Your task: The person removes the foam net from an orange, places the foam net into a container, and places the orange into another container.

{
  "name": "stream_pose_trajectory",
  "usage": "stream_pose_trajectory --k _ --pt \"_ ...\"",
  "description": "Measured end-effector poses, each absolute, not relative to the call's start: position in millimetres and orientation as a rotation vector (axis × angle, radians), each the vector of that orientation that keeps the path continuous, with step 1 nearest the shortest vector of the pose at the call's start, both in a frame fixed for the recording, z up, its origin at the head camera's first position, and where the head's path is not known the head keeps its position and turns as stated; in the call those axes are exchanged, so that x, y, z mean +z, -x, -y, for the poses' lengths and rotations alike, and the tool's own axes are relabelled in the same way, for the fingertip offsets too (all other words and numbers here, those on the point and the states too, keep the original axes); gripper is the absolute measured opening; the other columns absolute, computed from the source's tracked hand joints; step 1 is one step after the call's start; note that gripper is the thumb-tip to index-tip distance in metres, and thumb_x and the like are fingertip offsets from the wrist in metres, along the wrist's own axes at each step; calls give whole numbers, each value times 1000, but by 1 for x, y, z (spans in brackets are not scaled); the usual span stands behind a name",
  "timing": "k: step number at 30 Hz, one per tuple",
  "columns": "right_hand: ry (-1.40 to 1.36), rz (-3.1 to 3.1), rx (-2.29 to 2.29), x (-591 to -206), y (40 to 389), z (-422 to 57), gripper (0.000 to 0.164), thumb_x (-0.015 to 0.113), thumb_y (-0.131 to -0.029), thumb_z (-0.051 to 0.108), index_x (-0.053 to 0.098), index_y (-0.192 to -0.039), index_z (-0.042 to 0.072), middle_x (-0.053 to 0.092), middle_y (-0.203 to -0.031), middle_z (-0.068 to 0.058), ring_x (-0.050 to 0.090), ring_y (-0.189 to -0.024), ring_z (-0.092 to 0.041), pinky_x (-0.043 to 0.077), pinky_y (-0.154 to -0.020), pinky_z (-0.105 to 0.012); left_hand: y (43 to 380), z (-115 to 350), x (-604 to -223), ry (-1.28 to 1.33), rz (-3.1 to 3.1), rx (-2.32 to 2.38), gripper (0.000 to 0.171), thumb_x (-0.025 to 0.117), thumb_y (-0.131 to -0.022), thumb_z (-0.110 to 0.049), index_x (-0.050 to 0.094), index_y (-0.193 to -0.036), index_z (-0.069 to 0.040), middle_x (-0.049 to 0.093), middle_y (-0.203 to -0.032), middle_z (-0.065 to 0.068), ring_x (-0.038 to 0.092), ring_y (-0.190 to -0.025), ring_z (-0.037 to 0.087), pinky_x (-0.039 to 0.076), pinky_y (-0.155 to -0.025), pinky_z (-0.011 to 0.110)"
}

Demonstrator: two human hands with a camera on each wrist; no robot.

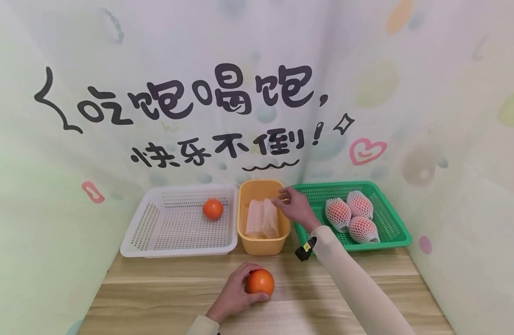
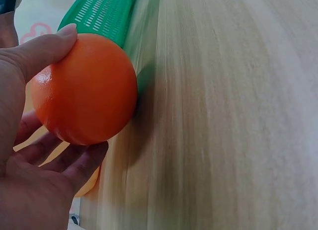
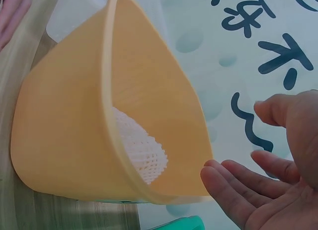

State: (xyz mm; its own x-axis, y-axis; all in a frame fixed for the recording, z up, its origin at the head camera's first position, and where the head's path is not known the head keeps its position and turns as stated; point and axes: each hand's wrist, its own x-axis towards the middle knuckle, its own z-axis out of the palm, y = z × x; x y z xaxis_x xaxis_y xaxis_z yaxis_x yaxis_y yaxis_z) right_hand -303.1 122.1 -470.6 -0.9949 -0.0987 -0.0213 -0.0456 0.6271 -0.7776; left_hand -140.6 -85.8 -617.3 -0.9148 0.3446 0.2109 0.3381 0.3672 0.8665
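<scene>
On the wooden table my left hand (image 1: 236, 291) grips a smooth round orange (image 1: 261, 283), thumb on one side and fingers curled round the other. The left wrist view shows the orange (image 2: 85, 88) close up between thumb and fingers. My right hand (image 1: 296, 206) is over the right rim of a yellow bin (image 1: 263, 246), holding nothing, with its fingers loosely bent. White foam net sleeves (image 1: 262, 217) lie inside the bin. From the right wrist view, the fingers (image 3: 238, 190) are near the rim of the bin (image 3: 59, 120), and one foam net sleeve (image 3: 141, 150) shows within.
Left of the bin stands a white basket (image 1: 179, 251) with another orange (image 1: 212, 209) in it. A green basket (image 1: 392, 223) on the right holds three net-wrapped fruits (image 1: 360, 218). A printed curtain wall (image 1: 257, 56) rises behind them.
</scene>
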Motion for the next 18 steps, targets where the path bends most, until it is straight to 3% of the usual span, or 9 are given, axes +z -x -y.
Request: stream_pose_trajectory --k 18 --pt "396 -2758 -1280 -467 272 -118 55 66 -85 42 50 -131 18 55 -130 -6 55 -115 -27 50 -92 -43 143 115 -578 -455 -2639 1726 58 79 -71 -43 57 -122 -27 58 -115 -11 55 -104 11 51 -83 30"
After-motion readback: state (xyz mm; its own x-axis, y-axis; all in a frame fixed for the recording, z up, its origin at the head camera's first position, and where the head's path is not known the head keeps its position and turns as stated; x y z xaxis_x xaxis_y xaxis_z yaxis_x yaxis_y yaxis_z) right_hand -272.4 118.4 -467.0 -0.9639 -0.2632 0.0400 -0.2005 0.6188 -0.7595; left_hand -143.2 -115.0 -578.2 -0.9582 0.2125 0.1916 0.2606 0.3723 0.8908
